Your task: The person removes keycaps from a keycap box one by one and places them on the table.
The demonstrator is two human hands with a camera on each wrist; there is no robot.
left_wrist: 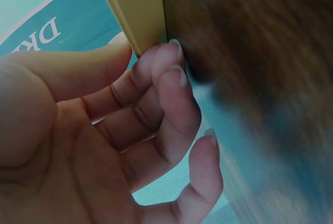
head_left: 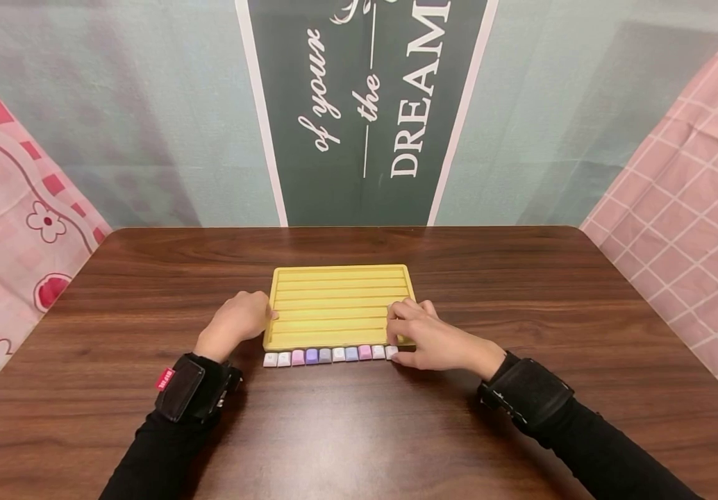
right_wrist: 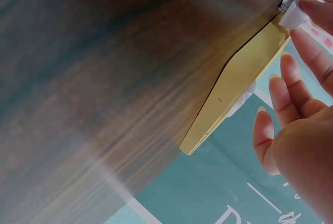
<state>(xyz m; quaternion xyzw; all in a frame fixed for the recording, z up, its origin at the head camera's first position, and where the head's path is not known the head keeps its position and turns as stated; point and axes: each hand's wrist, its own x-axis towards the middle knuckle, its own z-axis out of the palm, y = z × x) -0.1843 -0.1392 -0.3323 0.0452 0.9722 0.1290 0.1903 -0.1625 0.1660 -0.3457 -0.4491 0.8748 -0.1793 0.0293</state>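
Observation:
A yellow ridged tray (head_left: 334, 303) lies on the table with a row of pastel keycaps (head_left: 312, 357) along its near edge. My left hand (head_left: 241, 321) grips the tray's left side. In the left wrist view the thumb (left_wrist: 99, 68) lies along the rim, and curled fingers (left_wrist: 174, 96) meet the side wall. At the row's right end my right hand (head_left: 428, 338) pinches a white keycap (right_wrist: 294, 16) between thumb and index finger, by the tray's near right corner. Its other fingers extend over the tray. White pieces (right_wrist: 243, 102) show above the tray's rim in the right wrist view, partly hidden.
Dark wood-grain table (head_left: 359, 430) surrounds the tray on all sides. Behind it hangs a grey-green cloth with a lettered dark panel (head_left: 359, 194). Pink patterned cloths hang at the left (head_left: 15, 278) and right (head_left: 696, 208).

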